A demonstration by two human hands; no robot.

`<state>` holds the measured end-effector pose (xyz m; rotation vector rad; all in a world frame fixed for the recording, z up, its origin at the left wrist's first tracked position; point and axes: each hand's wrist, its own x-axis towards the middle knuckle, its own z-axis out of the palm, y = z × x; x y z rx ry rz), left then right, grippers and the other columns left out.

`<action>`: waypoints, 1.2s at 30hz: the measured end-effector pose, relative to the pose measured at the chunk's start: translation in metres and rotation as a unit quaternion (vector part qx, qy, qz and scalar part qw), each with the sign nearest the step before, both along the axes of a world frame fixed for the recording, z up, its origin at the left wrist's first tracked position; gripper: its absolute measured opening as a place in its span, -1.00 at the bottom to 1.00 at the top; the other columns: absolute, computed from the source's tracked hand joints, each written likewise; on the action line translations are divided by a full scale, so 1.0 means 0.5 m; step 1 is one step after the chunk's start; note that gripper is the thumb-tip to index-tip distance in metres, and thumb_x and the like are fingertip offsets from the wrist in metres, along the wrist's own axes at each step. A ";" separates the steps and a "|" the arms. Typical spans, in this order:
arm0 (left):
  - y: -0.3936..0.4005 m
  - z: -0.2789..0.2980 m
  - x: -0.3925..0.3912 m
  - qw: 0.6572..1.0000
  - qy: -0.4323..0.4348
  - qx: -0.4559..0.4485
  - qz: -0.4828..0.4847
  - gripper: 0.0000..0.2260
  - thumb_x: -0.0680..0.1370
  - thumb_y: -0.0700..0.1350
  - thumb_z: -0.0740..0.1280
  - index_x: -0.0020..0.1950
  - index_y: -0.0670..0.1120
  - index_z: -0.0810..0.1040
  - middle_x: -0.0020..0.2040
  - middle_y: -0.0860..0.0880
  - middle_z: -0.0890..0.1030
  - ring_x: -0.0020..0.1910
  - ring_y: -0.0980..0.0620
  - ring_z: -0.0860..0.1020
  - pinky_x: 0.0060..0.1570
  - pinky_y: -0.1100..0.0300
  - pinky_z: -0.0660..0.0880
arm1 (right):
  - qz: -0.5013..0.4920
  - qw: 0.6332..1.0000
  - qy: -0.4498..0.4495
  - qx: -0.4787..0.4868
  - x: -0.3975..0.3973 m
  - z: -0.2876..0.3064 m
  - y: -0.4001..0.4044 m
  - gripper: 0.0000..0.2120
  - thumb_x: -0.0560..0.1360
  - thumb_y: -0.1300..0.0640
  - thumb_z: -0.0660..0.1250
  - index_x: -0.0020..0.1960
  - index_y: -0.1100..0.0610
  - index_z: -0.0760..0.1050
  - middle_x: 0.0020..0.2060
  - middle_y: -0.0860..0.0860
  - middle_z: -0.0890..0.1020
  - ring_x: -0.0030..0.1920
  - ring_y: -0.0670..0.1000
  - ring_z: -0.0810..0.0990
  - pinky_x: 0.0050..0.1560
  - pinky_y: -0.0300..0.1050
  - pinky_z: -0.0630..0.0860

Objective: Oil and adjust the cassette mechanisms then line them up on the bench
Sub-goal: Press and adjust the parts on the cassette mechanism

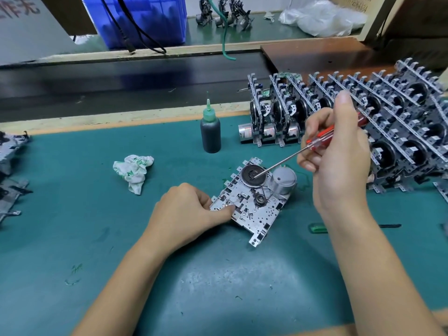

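Note:
A metal cassette mechanism (252,214) lies flat on the green bench mat (121,238), with its black flywheel and silver motor facing up. My left hand (186,214) presses on its left corner and pins it down. My right hand (337,151) grips a red-handled screwdriver (320,139), whose thin shaft slants down-left and touches the flywheel's centre. A dark oil bottle (210,132) with a green nozzle stands upright behind the mechanism. Rows of upright mechanisms (363,122) stand lined up at the right.
A crumpled white cloth (134,172) lies left of the mechanism. More mechanisms (12,166) sit at the far left edge. A small green object (317,227) lies by my right forearm. A black conveyor belt (121,78) runs behind the bench, with a blue crate (145,20) beyond.

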<state>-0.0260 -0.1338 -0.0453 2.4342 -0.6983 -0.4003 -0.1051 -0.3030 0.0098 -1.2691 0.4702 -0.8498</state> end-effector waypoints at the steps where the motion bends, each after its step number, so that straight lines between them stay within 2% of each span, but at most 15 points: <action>1: 0.000 0.001 0.001 1.000 0.001 0.001 -0.001 -0.43 0.27 0.26 0.41 -0.48 -0.11 0.15 -0.51 0.00 0.11 -0.43 0.02 0.09 -0.40 0.13 0.11 | 0.000 1.000 0.000 0.001 0.000 0.000 0.000 -0.54 0.59 -0.10 0.09 -0.41 0.08 0.35 -0.58 -0.12 0.32 -0.59 -0.13 0.24 -0.57 -0.29 0.17; 5: 0.001 0.000 0.002 1.000 0.007 0.003 0.000 -0.48 0.21 0.29 0.30 -0.46 -0.11 0.18 -0.51 -0.01 0.13 -0.41 0.01 0.11 -0.39 0.14 0.13 | -0.002 1.000 0.010 -0.002 0.000 -0.001 0.001 -0.54 0.61 -0.08 0.09 -0.41 0.09 0.35 -0.59 -0.12 0.31 -0.59 -0.12 0.24 -0.57 -0.29 0.18; 8: 0.005 0.002 0.002 1.000 -0.002 0.019 0.014 -0.40 0.18 0.43 0.27 -0.48 -0.11 0.22 -0.55 0.01 0.17 -0.45 -0.01 0.14 -0.41 0.16 0.16 | 0.000 1.000 0.017 -0.005 0.001 0.000 0.002 -0.53 0.62 -0.07 0.08 -0.41 0.10 0.35 -0.60 -0.12 0.30 -0.58 -0.12 0.23 -0.56 -0.29 0.17; 11: 0.009 0.009 0.002 0.993 -0.107 0.034 0.034 -0.33 0.13 0.55 0.18 -0.51 -0.10 0.32 -0.63 0.06 0.31 -0.53 0.04 0.31 -0.42 0.18 0.24 | 0.001 1.000 0.017 -0.002 0.001 0.001 0.001 -0.53 0.62 -0.07 0.09 -0.41 0.09 0.35 -0.60 -0.13 0.30 -0.59 -0.13 0.23 -0.57 -0.27 0.17; 13: 0.012 0.009 0.004 0.988 -0.148 -0.048 0.017 -0.45 0.16 0.50 0.23 -0.45 0.00 0.41 -0.56 0.11 0.40 -0.53 0.11 0.35 -0.42 0.18 0.29 | 0.000 1.000 0.017 -0.003 0.000 0.001 0.001 -0.53 0.62 -0.06 0.09 -0.41 0.10 0.35 -0.60 -0.14 0.30 -0.59 -0.13 0.23 -0.57 -0.28 0.17; 14: 0.014 0.010 0.006 0.984 -0.139 -0.110 0.000 -0.54 0.20 0.45 0.29 -0.38 0.05 0.46 -0.52 0.12 0.40 -0.53 0.11 0.34 -0.42 0.19 0.29 | 0.000 1.000 0.017 -0.005 0.000 0.001 0.001 -0.53 0.62 -0.06 0.08 -0.41 0.10 0.35 -0.61 -0.14 0.30 -0.60 -0.13 0.23 -0.57 -0.28 0.18; 16: 0.017 0.016 0.009 0.971 -0.078 -0.220 -0.056 -0.74 0.28 0.29 0.43 -0.27 0.14 0.56 -0.47 0.12 0.40 -0.53 0.14 0.30 -0.41 0.30 0.27 | 0.001 1.000 0.017 -0.006 0.000 0.001 0.001 -0.53 0.63 -0.06 0.08 -0.41 0.10 0.35 -0.61 -0.15 0.30 -0.60 -0.14 0.24 -0.56 -0.29 0.18; 18: 0.019 0.019 0.012 0.956 -0.036 -0.273 -0.099 -0.86 0.33 0.13 0.53 -0.24 0.14 0.64 -0.42 0.10 0.48 -0.51 0.17 0.31 -0.40 0.42 0.24 | 0.002 1.000 0.017 -0.005 -0.001 0.001 0.000 -0.53 0.63 -0.06 0.09 -0.41 0.09 0.35 -0.61 -0.14 0.31 -0.59 -0.14 0.24 -0.57 -0.28 0.18; 21: 0.016 0.022 0.012 0.955 -0.018 -0.281 -0.097 -0.93 0.35 0.02 0.46 -0.27 0.05 0.67 -0.36 0.11 0.59 -0.50 0.18 0.32 -0.41 0.44 0.24 | 0.004 1.000 0.014 -0.004 0.000 0.001 0.000 -0.53 0.63 -0.05 0.08 -0.41 0.10 0.35 -0.61 -0.14 0.30 -0.60 -0.14 0.23 -0.57 -0.29 0.18; 27: 0.021 0.024 0.018 0.951 0.027 -0.281 -0.124 -0.90 0.33 0.00 0.46 -0.23 0.01 0.70 -0.36 0.12 0.56 -0.48 0.17 0.31 -0.38 0.42 0.26 | 0.011 1.000 0.014 0.000 0.002 0.000 0.002 -0.54 0.63 -0.03 0.09 -0.40 0.12 0.35 -0.62 -0.14 0.29 -0.61 -0.14 0.22 -0.58 -0.32 0.17; 32: 0.018 0.023 0.014 0.952 0.019 -0.280 -0.119 -0.93 0.33 0.02 0.46 -0.25 0.06 0.69 -0.33 -0.01 0.57 -0.47 0.15 0.29 -0.38 0.40 0.26 | 0.026 1.000 0.007 0.001 0.003 -0.004 0.002 -0.53 0.63 -0.04 0.10 -0.41 0.10 0.35 -0.61 -0.12 0.30 -0.61 -0.14 0.22 -0.58 -0.32 0.17; 36: 0.021 0.024 0.016 0.952 0.028 -0.280 -0.124 -0.93 0.32 0.01 0.47 -0.25 0.06 0.69 -0.36 0.09 0.56 -0.48 0.17 0.30 -0.39 0.43 0.26 | 0.029 0.999 0.007 -0.010 0.006 -0.008 0.003 -0.53 0.62 -0.02 0.11 -0.44 0.07 0.36 -0.61 -0.13 0.31 -0.61 -0.14 0.22 -0.58 -0.34 0.17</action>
